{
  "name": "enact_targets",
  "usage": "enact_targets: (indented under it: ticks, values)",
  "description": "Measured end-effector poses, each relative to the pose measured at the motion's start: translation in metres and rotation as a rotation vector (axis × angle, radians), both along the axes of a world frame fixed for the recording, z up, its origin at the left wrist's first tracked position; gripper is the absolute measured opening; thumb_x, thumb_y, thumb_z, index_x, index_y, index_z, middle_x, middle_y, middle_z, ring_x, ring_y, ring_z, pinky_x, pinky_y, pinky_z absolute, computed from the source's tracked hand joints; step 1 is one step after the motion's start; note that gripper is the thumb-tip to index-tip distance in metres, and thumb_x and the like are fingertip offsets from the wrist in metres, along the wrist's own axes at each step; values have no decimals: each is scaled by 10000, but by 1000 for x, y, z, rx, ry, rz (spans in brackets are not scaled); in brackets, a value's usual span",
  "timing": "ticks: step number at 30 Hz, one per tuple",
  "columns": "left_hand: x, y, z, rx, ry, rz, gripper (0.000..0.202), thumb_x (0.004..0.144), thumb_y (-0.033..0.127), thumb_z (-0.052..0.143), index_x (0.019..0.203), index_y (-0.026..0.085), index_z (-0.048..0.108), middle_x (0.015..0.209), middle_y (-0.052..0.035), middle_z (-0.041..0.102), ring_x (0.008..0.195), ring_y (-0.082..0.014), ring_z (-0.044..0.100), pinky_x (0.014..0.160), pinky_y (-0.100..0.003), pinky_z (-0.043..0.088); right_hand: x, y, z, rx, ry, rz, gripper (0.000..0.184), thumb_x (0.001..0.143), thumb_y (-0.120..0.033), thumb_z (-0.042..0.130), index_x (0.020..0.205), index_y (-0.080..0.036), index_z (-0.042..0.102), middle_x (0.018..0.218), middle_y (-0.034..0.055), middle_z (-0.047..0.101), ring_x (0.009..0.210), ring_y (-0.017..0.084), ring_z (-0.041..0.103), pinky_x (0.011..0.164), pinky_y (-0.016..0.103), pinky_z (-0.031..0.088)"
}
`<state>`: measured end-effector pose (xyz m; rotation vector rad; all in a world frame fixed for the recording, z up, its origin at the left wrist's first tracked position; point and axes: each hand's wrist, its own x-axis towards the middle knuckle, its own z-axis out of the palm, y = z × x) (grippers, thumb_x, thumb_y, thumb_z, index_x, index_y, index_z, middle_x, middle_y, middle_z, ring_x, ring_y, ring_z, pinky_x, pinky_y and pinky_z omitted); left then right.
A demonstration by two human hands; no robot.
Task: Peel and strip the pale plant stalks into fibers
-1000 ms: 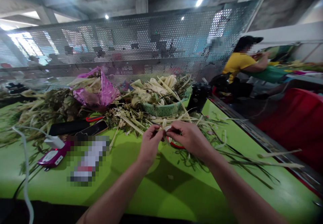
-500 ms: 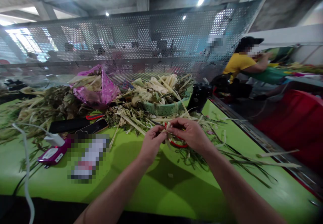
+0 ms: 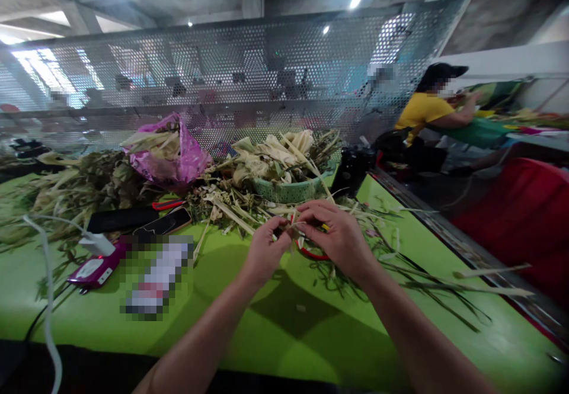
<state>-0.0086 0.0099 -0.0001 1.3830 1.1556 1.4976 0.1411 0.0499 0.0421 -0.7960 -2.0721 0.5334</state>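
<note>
My left hand [image 3: 265, 249] and my right hand [image 3: 334, 234] meet over the green table [image 3: 213, 299], fingertips almost touching. Between them is a small pale strip of dried plant husk [image 3: 295, 227], pinched by both hands. Its lower part is partly hidden by my fingers. Just beneath my right hand lies a tool with red handles [image 3: 315, 255], probably scissors, its other end covered by my fingers. Loose stems and leaf scraps [image 3: 338, 278] surround it. Behind my hands stands a green basket [image 3: 288, 191] heaped with dried husks [image 3: 278, 154].
A pink plastic bag [image 3: 189, 157] of husks and a pile of dried leaves [image 3: 98, 181] sit at the left back. Phones [image 3: 164, 223], a purple power strip [image 3: 95, 271] and a white cable [image 3: 47, 299] lie left. A black bottle [image 3: 352, 172] stands right; a person in yellow [image 3: 424, 109] sits beyond.
My right hand has shifted slightly, its fingers now lifted a little higher. The pale husk strip between my fingertips has turned and shows a thin end sticking up. The table items stay put.
</note>
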Motion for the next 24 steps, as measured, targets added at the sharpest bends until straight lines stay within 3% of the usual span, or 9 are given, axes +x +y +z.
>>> enact_targets:
  ticks: [6, 11, 16, 24]
  values:
    - [1, -2, 2, -18, -39, -67, 116, 762, 262, 574, 784, 163, 632, 739, 0, 569, 698, -121, 459, 666, -227, 355, 0, 5, -6, -297, 168, 82, 93, 742, -228, 641, 698, -179, 576, 907, 61, 671, 844, 192, 623, 766, 327, 483]
    - [0, 2, -5, -95, -204, -96, 118, 728, 271, 620, 772, 161, 607, 692, 17, 547, 637, -99, 450, 625, -218, 365, 0, 10, -10, -330, 206, 90, 149, 733, -283, 676, 734, -183, 567, 758, 20, 620, 717, 152, 578, 685, 284, 479]
    - [-4, 4, -2, -117, -414, 22, 163, 727, 306, 650, 730, 164, 569, 675, 29, 538, 617, -79, 463, 631, -202, 388, -5, 7, -9, -358, 205, 62, 247, 739, -344, 695, 878, -183, 570, 791, 20, 622, 698, 142, 574, 654, 267, 483]
    - [1, 1, 3, -123, -451, 32, 195, 699, 318, 687, 719, 152, 586, 687, 14, 560, 641, -84, 489, 649, -205, 404, -16, 2, -24, -370, 202, 17, 205, 755, -374, 664, 823, -183, 626, 738, 31, 652, 661, 166, 595, 599, 282, 493]
